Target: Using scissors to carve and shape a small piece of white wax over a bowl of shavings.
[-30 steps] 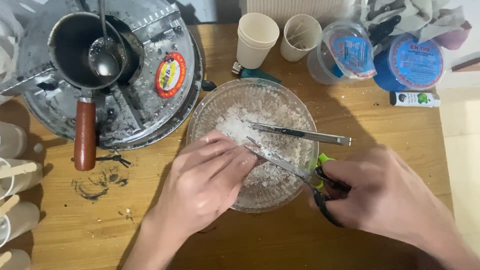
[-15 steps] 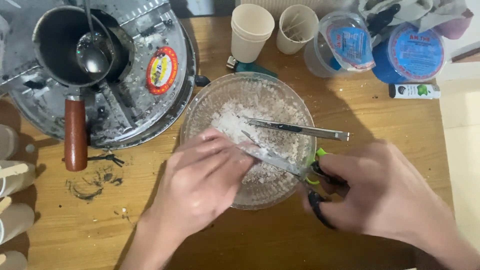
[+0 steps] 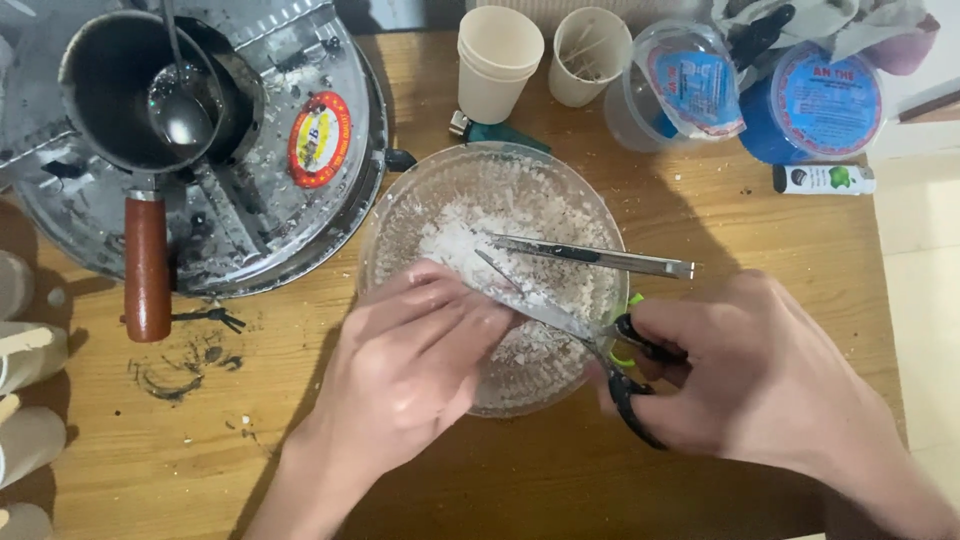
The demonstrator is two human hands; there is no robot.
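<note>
While right hand [image 3: 770,385] grips black scissors [image 3: 560,300], blades spread, left hand [image 3: 420,355] pinches white flakes [image 3: 470,240]. Both over glass bowl [image 3: 400,215], frame centre.

A wooden counter [image 3: 700,210] with a warm brown grain fills nearly the whole view. Dark smudges [image 3: 185,365] and small crumbs mark its surface toward its left part. Beyond the counter's right edge lies a pale, cream-coloured floor [image 3: 925,300]. The light is soft and indoor, casting blurred shadows across the wood.
</note>
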